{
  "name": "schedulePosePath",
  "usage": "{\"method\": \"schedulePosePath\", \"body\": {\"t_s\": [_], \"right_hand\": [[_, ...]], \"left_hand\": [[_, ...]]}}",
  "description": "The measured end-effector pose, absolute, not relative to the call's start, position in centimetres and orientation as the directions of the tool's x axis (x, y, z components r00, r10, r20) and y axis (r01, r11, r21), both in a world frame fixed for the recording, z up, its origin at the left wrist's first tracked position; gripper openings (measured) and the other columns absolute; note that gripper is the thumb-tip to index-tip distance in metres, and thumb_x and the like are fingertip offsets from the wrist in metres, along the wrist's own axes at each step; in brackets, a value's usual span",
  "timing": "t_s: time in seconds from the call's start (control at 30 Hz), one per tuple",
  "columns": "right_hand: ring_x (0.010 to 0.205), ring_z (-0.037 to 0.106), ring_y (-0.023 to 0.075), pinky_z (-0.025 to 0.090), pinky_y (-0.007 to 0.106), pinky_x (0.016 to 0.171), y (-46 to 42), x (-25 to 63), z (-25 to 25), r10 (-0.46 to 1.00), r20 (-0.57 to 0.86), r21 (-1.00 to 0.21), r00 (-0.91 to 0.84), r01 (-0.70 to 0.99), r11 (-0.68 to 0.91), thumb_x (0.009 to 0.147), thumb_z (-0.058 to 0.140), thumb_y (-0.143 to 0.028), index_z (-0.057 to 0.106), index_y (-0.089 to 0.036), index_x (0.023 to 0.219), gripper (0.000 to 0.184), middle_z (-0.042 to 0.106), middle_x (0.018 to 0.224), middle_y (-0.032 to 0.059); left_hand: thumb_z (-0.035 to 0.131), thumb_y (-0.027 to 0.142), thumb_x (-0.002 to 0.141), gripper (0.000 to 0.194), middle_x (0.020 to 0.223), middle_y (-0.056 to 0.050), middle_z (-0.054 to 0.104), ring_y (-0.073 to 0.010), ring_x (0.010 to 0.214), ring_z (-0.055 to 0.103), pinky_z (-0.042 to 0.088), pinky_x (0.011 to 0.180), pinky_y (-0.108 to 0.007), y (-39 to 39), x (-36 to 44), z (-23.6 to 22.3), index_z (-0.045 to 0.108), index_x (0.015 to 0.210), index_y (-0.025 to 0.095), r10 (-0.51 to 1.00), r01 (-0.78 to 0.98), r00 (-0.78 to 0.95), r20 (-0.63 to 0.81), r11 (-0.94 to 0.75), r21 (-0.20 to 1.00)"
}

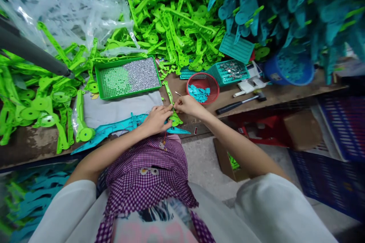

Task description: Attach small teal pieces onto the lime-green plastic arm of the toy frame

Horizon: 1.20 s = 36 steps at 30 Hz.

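Note:
A long turquoise plastic part (112,127) lies along the bench's front edge. My left hand (158,119) rests over its right end, fingers bent together against a lime-green plastic arm (169,93) with a rounded lower end. My right hand (186,105) is closed in a pinch at the middle of that green arm; what lies between its fingertips is too small to make out. A thin metal pin-like tool (178,93) shows just above the right hand. Thin red wire runs along the turquoise part.
Behind stand a green tray (114,95) of small metal screws, a red basket (215,97) of turquoise pieces, and a teal basket (228,79) of metal parts. A hammer (239,103) lies to the right. Heaped green parts (176,26) and a blue bucket (299,78) stand beyond.

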State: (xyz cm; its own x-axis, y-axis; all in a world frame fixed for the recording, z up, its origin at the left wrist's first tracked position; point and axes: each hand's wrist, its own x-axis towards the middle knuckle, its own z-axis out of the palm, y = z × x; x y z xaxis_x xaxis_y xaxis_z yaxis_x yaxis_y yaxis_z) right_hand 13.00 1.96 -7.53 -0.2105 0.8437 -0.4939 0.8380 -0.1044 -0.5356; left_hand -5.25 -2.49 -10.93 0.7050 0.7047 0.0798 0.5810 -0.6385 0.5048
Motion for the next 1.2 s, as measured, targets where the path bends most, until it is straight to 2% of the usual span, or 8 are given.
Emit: {"method": "schedulePosePath", "body": {"t_s": [0.23,0.47,0.57,0.7,0.87,1.03,1.13,1.2], "right_hand": [[0.069,0.066,0.0166,0.044,0.023,0.064,2.4,12.3,-6.7,0.846,-0.483,-0.425,-0.225,0.905,-0.001,0.078,0.058,-0.014,0.07,-0.015,0.068,0.016,0.071,0.063,0.0062],[0.085,0.068,0.0244,0.045,0.028,0.072,2.2,12.0,-7.3,0.883,-0.414,-0.283,-0.222,0.953,0.107,0.079,0.055,-0.019,0.07,-0.012,0.078,0.017,0.073,0.079,0.015],[0.081,0.069,0.0227,0.047,0.028,0.072,1.7,12.6,-7.7,0.892,-0.393,-0.401,-0.222,0.915,0.051,0.08,0.054,-0.018,0.067,-0.013,0.075,0.015,0.073,0.077,0.0133],[0.07,0.068,0.0153,0.052,0.025,0.07,0.1,13.7,-9.2,0.883,-0.455,-0.739,-0.117,0.603,-0.301,0.083,0.054,-0.018,0.063,-0.014,0.082,0.01,0.072,0.074,0.006],[0.08,0.071,0.0155,0.054,0.028,0.079,-2.2,14.4,-11.1,0.915,-0.403,-0.869,0.004,0.311,-0.384,0.079,0.06,-0.021,0.062,-0.016,0.09,0.012,0.074,0.084,0.0054],[0.076,0.068,0.0175,0.052,0.031,0.074,-1.4,13.8,-10.3,0.983,-0.173,-0.843,0.064,0.506,-0.182,0.083,0.056,-0.03,0.064,-0.018,0.09,0.017,0.073,0.085,0.0054],[0.083,0.066,0.0201,0.049,0.033,0.078,0.4,12.4,-9.6,0.995,0.031,-0.721,0.091,0.692,-0.04,0.087,0.053,-0.034,0.066,-0.018,0.09,0.021,0.072,0.093,0.0081],[0.085,0.065,0.0213,0.047,0.033,0.077,1.3,11.6,-9.6,0.997,0.043,-0.641,0.067,0.767,-0.024,0.087,0.053,-0.034,0.066,-0.017,0.09,0.022,0.071,0.094,0.0091]], "left_hand": [[0.05,0.028,0.088,0.029,0.139,-0.01,0.053,-0.0274,0.113,0.054,0.042,0.095,-0.045,-2.5,-5.3,-11.2,0.062,0.113,0.02,0.707,0.585,0.704,0.068,-0.631,0.509],[0.052,0.029,0.087,0.029,0.133,-0.014,0.055,-0.029,0.112,0.054,0.044,0.095,-0.046,-2.6,-5.2,-11.1,0.063,0.11,0.015,0.721,0.595,0.684,0.109,-0.639,0.488],[0.052,0.028,0.087,0.028,0.136,-0.014,0.053,-0.0288,0.113,0.053,0.044,0.095,-0.046,-2.7,-5.2,-11.0,0.063,0.109,0.015,0.728,0.595,0.677,0.114,-0.631,0.498],[0.053,0.027,0.087,0.027,0.138,-0.012,0.051,-0.0276,0.114,0.053,0.045,0.096,-0.045,-2.8,-5.3,-10.9,0.062,0.11,0.017,0.733,0.596,0.672,0.108,-0.621,0.509],[0.054,0.028,0.087,0.027,0.137,-0.011,0.053,-0.0273,0.114,0.054,0.046,0.095,-0.045,-2.8,-5.4,-11.0,0.062,0.111,0.017,0.735,0.595,0.666,0.125,-0.625,0.505],[0.054,0.026,0.086,0.026,0.138,-0.011,0.053,-0.0261,0.113,0.055,0.046,0.096,-0.044,-2.9,-5.2,-10.7,0.062,0.11,0.018,0.74,0.601,0.664,0.109,-0.615,0.51],[0.054,0.025,0.086,0.026,0.142,-0.012,0.049,-0.0267,0.114,0.055,0.045,0.096,-0.044,-2.9,-5.1,-10.4,0.062,0.109,0.016,0.735,0.609,0.669,0.11,-0.627,0.485],[0.053,0.025,0.086,0.026,0.144,-0.013,0.046,-0.0272,0.114,0.055,0.046,0.095,-0.044,-2.8,-5.0,-10.3,0.062,0.108,0.016,0.733,0.616,0.673,0.1,-0.63,0.474]]}}
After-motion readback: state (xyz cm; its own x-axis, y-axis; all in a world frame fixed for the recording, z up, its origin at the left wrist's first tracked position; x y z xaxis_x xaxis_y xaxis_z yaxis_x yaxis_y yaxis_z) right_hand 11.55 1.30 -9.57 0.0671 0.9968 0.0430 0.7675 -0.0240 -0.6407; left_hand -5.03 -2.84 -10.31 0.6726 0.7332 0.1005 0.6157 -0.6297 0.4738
